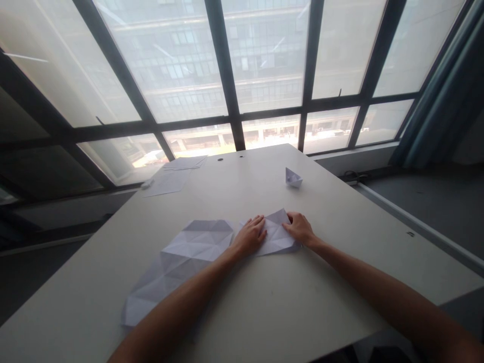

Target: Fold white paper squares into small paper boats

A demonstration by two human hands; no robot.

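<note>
A creased white sheet of paper (275, 233) lies on the table in front of me, partly folded, with its far corner raised. Flat on its left part rests my left hand (250, 236), fingers stretched out. My right hand (299, 229) pinches the sheet's right edge between thumb and fingers. To the left, partly behind my left forearm, a larger sheet of creased paper (185, 252) is spread out, marked with many fold lines. Beyond my right hand stands a small folded paper boat (293, 178).
The white table (242, 196) reaches toward the windows (264, 55). Several flat paper sheets (170, 180) lie at its far left, beside a small white object (146, 184). A blue curtain (442, 96) hangs at the right.
</note>
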